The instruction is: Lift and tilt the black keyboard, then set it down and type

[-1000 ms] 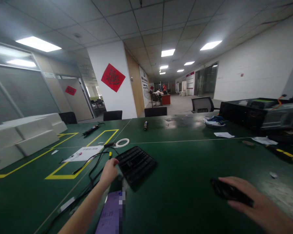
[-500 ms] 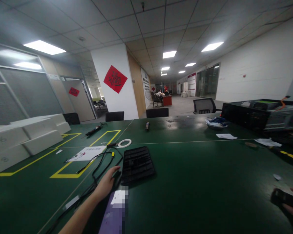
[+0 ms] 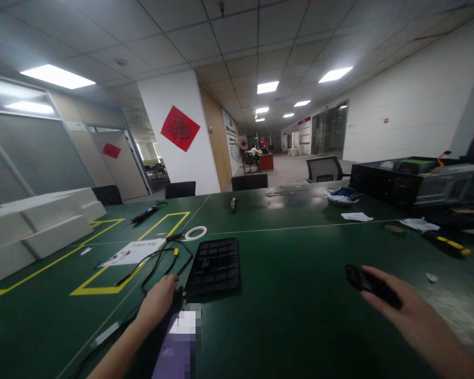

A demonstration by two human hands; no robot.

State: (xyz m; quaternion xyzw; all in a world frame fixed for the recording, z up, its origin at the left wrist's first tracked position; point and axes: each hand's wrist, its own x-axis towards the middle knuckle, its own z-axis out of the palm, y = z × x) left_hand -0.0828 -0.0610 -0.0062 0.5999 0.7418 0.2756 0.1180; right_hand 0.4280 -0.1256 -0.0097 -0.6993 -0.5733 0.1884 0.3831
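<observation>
My right hand [image 3: 413, 310] grips a small, oblong black object [image 3: 371, 287] above the table on the right; its exact kind does not show. Over on the left, my left hand [image 3: 158, 300] is closed beside the lower-left corner of a flat black tray-like part with a ribbed grid [image 3: 217, 266]. Whatever its fingers hold, if anything, is hidden. Black cables [image 3: 148, 276] run just beyond and under that forearm. A purple item [image 3: 174, 353], partly pixelated, lies near the front edge close to my left wrist.
White boxes [image 3: 59, 234] stand at the left. A paper sheet [image 3: 136, 251], a white ring [image 3: 196, 233] and a dark cylinder [image 3: 233, 204] lie on the green table [image 3: 292, 263]. At right are a black computer case [image 3: 383, 184], a bowl [image 3: 342, 197] and a yellow-black tool [image 3: 446, 243].
My right hand has come in from the right edge, moving left and up with the black object. My left hand has curled and shifted slightly left. The whole view has turned a little right.
</observation>
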